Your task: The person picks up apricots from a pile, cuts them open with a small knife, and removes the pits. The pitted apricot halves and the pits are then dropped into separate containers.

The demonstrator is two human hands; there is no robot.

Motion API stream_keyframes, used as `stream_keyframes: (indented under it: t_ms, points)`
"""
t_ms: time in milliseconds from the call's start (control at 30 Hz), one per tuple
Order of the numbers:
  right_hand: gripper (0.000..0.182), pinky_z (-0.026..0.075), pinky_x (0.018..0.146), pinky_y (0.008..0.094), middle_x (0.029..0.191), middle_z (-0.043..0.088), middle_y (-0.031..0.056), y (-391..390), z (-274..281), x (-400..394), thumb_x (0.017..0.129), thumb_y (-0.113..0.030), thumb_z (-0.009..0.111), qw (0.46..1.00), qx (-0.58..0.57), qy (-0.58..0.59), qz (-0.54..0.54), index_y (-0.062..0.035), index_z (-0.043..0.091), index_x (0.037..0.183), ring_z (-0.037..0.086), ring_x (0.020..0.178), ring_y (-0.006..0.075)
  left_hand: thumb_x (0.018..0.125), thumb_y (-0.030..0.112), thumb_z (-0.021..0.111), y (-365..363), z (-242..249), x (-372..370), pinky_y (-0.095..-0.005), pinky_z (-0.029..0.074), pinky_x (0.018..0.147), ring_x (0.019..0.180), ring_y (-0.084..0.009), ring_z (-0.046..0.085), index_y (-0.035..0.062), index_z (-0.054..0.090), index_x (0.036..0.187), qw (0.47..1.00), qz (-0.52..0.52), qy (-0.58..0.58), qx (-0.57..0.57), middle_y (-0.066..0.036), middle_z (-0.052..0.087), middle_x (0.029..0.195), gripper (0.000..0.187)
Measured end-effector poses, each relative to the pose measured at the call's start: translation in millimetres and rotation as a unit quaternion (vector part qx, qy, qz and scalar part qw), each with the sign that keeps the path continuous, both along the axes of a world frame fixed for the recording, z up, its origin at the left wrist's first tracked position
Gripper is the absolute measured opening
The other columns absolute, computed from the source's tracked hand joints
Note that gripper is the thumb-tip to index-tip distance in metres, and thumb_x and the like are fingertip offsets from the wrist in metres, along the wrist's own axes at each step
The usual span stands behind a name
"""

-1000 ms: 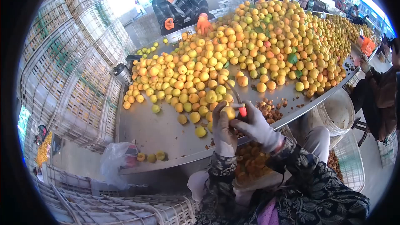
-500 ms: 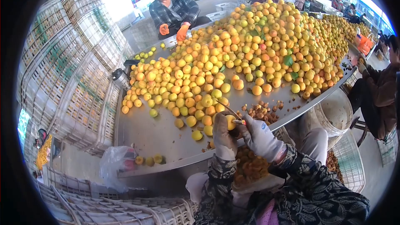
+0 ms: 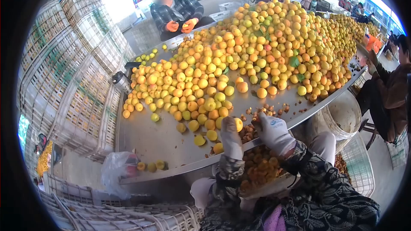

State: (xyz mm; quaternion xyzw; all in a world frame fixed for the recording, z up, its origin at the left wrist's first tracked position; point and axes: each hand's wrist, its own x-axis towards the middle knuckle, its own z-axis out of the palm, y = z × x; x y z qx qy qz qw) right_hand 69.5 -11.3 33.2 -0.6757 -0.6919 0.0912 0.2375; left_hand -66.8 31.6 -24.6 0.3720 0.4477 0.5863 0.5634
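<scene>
My left hand [image 3: 232, 139], in a pale glove, is closed round a yellow-orange fruit [image 3: 238, 124] at the table's near edge. To its right, my gloved right hand [image 3: 275, 134] has its fingers curled and pressed together; what they hold, if anything, is hidden. The two hands are apart. Beyond them a large heap of yellow and orange fruit [image 3: 205, 77] covers much of the metal table [image 3: 156, 143]. Brown pits or scraps [image 3: 248, 133] lie between and behind my hands. Below the edge, a container holds orange-brown fruit pieces [image 3: 261, 167].
Stacked plastic crates [image 3: 60, 68] stand at the left, beside a dark-lidded bottle [image 3: 122, 80]. A plastic bag [image 3: 115, 171] hangs at the near left corner. A white bucket [image 3: 342, 115] is at the right. Across the table sits a person in orange gloves [image 3: 188, 25]; others sit farther right.
My right hand has moved apart from my left hand, and the thin tool seen between them no longer shows. The person opposite has brought both orange gloves closer together.
</scene>
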Motion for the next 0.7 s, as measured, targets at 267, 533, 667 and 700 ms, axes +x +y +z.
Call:
stream_keyframes:
  t_ms: [267,533,667,700]
  points:
    - [0.025,0.048,0.065,0.0480,0.077,0.063,0.0218,-27.9,-3.9,11.8,0.086,-0.015,0.058,0.991,0.001,0.085,0.098,-0.0031,0.052,0.108,0.062,0.077,0.0423,0.099,0.053,0.037,-5.5,-1.9,-2.2,-0.0496,0.047,0.091,0.103,-0.0346,0.057,0.0006,0.047,0.122,0.899,-0.214,-0.372,-0.092,-0.018,0.056,0.111,0.059]
    - [0.032,0.048,0.061,0.0461,0.080,0.063,0.0230,-32.1,-23.2,4.2,0.089,-0.015,0.058,0.990,-0.013,0.121,0.074,-0.0026,0.053,0.118,0.063,0.075,0.0426,0.095,0.011,0.052,-20.9,8.5,2.8,-0.0394,0.053,0.081,0.094,-0.0279,0.060,-0.0022,0.049,0.118,0.978,-0.169,-0.026,0.122,-0.015,0.059,0.108,0.026]
    - [0.031,0.049,0.060,0.0426,0.076,0.063,0.0226,-29.0,-24.8,15.7,0.092,-0.019,0.057,0.987,0.027,0.144,0.067,0.0001,0.053,0.116,0.063,0.072,0.0416,0.101,0.037,0.046,-23.7,21.5,14.6,-0.0363,0.052,0.083,0.094,-0.0227,0.063,0.0002,0.052,0.119,0.917,-0.221,-0.331,0.025,-0.013,0.064,0.106,0.042]
    - [0.031,0.049,0.060,0.0416,0.075,0.063,0.0220,-27.8,-24.0,18.2,0.093,-0.021,0.056,0.982,0.045,0.172,0.061,0.0010,0.053,0.116,0.063,0.071,0.0414,0.101,0.037,0.046,-21.7,21.6,15.6,-0.0363,0.052,0.083,0.094,-0.0227,0.063,0.0002,0.052,0.119,0.916,-0.225,-0.330,0.028,-0.013,0.064,0.106,0.042]
